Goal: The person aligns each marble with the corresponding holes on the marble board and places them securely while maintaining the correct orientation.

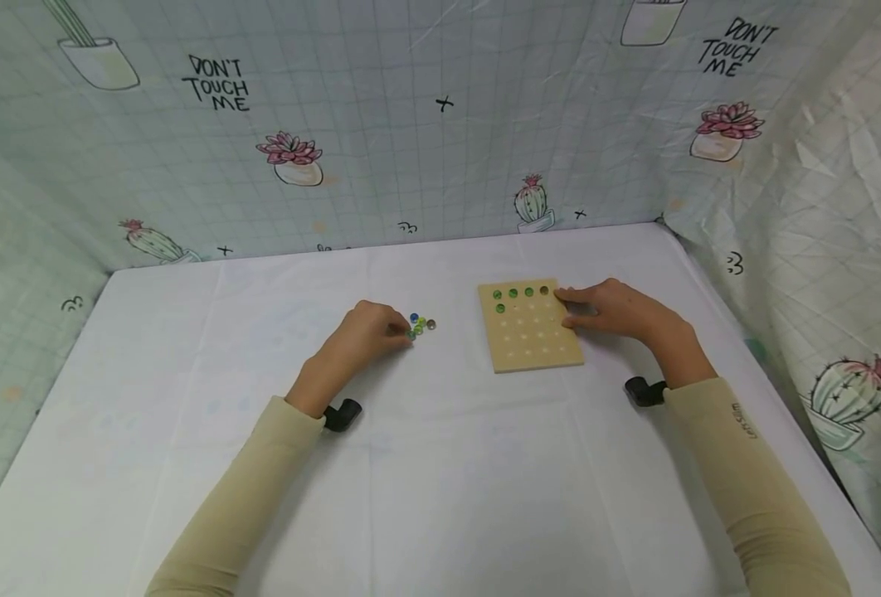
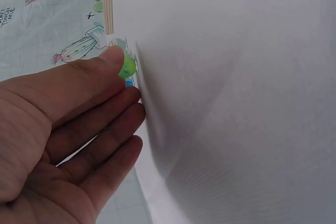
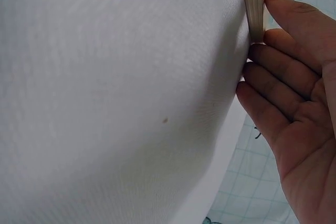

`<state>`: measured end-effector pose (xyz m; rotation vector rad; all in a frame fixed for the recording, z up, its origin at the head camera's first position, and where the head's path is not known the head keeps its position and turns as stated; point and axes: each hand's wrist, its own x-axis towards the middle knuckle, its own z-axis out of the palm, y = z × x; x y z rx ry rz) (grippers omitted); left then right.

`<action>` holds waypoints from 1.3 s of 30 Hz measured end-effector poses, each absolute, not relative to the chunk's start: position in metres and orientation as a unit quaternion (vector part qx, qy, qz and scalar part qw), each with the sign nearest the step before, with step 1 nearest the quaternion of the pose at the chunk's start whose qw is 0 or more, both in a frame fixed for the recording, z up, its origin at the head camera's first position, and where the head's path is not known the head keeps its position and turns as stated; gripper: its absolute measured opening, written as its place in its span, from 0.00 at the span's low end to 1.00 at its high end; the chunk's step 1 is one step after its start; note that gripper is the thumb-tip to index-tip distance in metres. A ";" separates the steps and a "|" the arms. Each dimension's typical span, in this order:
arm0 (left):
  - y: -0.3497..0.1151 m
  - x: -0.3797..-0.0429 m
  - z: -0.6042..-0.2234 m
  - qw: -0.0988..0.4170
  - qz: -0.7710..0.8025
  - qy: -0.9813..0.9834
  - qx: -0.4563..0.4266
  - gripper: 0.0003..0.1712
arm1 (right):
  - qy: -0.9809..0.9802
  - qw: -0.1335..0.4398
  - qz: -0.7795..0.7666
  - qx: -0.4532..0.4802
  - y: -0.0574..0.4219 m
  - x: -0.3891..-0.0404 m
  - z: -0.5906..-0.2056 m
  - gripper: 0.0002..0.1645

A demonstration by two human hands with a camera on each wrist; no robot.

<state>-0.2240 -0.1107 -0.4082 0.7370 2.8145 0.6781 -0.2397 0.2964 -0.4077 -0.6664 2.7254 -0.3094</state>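
A small group of glass marbles (image 1: pixel 421 322), blue, yellow-green and brownish, lies on the white table. My left hand (image 1: pixel 369 332) is at its near-left side. Thumb and forefinger pinch a green marble (image 2: pixel 128 65), and the other fingers are loosely bent in the left wrist view. To the right lies a square wooden board (image 1: pixel 533 340) with rows of small hollows. Several marbles (image 1: pixel 513 293) sit along its far row, and one green marble (image 1: pixel 500 308) starts the second row. My right hand (image 1: pixel 608 308) rests at the board's right edge, thumb and fingers extended against it.
The table is covered with a white cloth (image 1: pixel 440 481). Behind it and at the sides hang patterned curtains (image 1: pixel 381 141) with cactus drawings. Each wrist carries a black camera mount (image 1: pixel 343 414). A strip of bare cloth separates the loose marbles from the board.
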 end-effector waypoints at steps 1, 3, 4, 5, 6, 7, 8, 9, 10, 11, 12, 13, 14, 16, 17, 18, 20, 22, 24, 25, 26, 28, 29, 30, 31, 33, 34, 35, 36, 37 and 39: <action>-0.110 -0.224 -0.408 0.078 0.225 0.940 0.244 0.12 | 0.953 0.159 -0.109 -0.234 0.297 -0.240 -0.408 0.37; -0.108 -0.224 -0.407 0.078 0.223 0.941 0.241 0.11 | 0.953 0.159 -0.110 -0.234 0.296 -0.239 -0.407 0.37; -0.108 -0.224 -0.407 0.077 0.222 0.942 0.240 0.11 | 0.953 0.158 -0.109 -0.234 0.296 -0.239 -0.407 0.37; -0.107 -0.224 -0.406 0.076 0.222 0.942 0.239 0.11 | 0.953 0.158 -0.109 -0.233 0.296 -0.239 -0.407 0.37; -0.106 -0.224 -0.406 0.076 0.222 0.943 0.237 0.10 | 0.953 0.159 -0.108 -0.232 0.296 -0.239 -0.407 0.37; -0.105 -0.224 -0.407 0.075 0.220 0.943 0.236 0.10 | 0.954 0.160 -0.110 -0.231 0.296 -0.239 -0.407 0.37; -0.105 -0.224 -0.407 0.074 0.218 0.944 0.236 0.10 | 0.954 0.160 -0.111 -0.230 0.296 -0.238 -0.408 0.37; -0.104 -0.224 -0.407 0.074 0.216 0.945 0.236 0.09 | 0.953 0.162 -0.113 -0.228 0.296 -0.238 -0.408 0.37; -0.104 -0.224 -0.408 0.073 0.215 0.945 0.234 0.09 | 0.953 0.165 -0.115 -0.226 0.296 -0.238 -0.409 0.37; -0.104 -0.224 -0.408 0.073 0.213 0.947 0.231 0.09 | 0.953 0.168 -0.118 -0.224 0.296 -0.238 -0.410 0.37; -0.104 -0.223 -0.409 0.073 0.210 0.948 0.229 0.09 | 0.952 0.170 -0.120 -0.224 0.296 -0.238 -0.410 0.37; -0.104 -0.223 -0.409 0.074 0.207 0.949 0.225 0.08 | 0.951 0.172 -0.122 -0.224 0.295 -0.238 -0.411 0.38; -0.105 -0.222 -0.409 0.074 0.205 0.950 0.222 0.08 | 0.951 0.173 -0.124 -0.225 0.295 -0.238 -0.412 0.38; -0.106 -0.222 -0.409 0.075 0.206 0.951 0.216 0.08 | 0.951 0.174 -0.125 -0.225 0.294 -0.238 -0.413 0.38; -0.106 -0.222 -0.409 0.076 0.207 0.951 0.216 0.07 | 0.951 0.173 -0.123 -0.226 0.294 -0.239 -0.414 0.38; -0.107 -0.222 -0.409 0.077 0.208 0.951 0.217 0.07 | 0.951 0.171 -0.121 -0.225 0.294 -0.239 -0.414 0.38; -0.107 -0.223 -0.409 0.078 0.212 0.949 0.221 0.08 | 0.952 0.168 -0.120 -0.224 0.294 -0.238 -0.413 0.37; -0.106 -0.223 -0.408 0.079 0.214 0.948 0.223 0.08 | 0.953 0.166 -0.118 -0.223 0.295 -0.238 -0.412 0.37; -0.106 -0.223 -0.408 0.081 0.212 0.948 0.224 0.09 | 0.954 0.163 -0.117 -0.224 0.295 -0.238 -0.411 0.37; -0.105 -0.224 -0.408 0.083 0.212 0.948 0.224 0.10 | 0.953 0.163 -0.118 -0.225 0.296 -0.238 -0.411 0.37; -0.105 -0.224 -0.407 0.084 0.211 0.948 0.224 0.10 | 0.953 0.163 -0.118 -0.226 0.296 -0.238 -0.411 0.37; -0.105 -0.224 -0.407 0.086 0.213 0.947 0.224 0.09 | 0.953 0.163 -0.119 -0.227 0.296 -0.238 -0.411 0.37; -0.106 -0.225 -0.406 0.087 0.213 0.947 0.224 0.09 | 0.953 0.163 -0.120 -0.227 0.296 -0.238 -0.411 0.37; -0.106 -0.225 -0.406 0.088 0.215 0.947 0.223 0.08 | 0.952 0.164 -0.122 -0.227 0.295 -0.238 -0.411 0.37; -0.107 -0.226 -0.405 0.089 0.216 0.946 0.224 0.08 | 0.952 0.164 -0.121 -0.227 0.295 -0.238 -0.411 0.37; -0.109 -0.228 -0.405 0.093 0.219 0.945 0.225 0.08 | 0.953 0.163 -0.120 -0.226 0.295 -0.238 -0.410 0.37; -0.110 -0.228 -0.405 0.097 0.220 0.944 0.226 0.08 | 0.953 0.162 -0.120 -0.225 0.295 -0.238 -0.410 0.37; -0.110 -0.229 -0.405 0.100 0.219 0.943 0.229 0.08 | 0.954 0.162 -0.119 -0.223 0.295 -0.238 -0.409 0.37; -0.110 -0.230 -0.404 0.104 0.218 0.943 0.231 0.09 | 0.954 0.162 -0.119 -0.222 0.295 -0.238 -0.409 0.37; -0.111 -0.231 -0.404 0.107 0.215 0.942 0.233 0.10 | 0.954 0.163 -0.118 -0.221 0.295 -0.238 -0.409 0.37; -0.110 -0.232 -0.405 0.112 0.211 0.942 0.236 0.10 | 0.954 0.165 -0.118 -0.219 0.296 -0.238 -0.408 0.36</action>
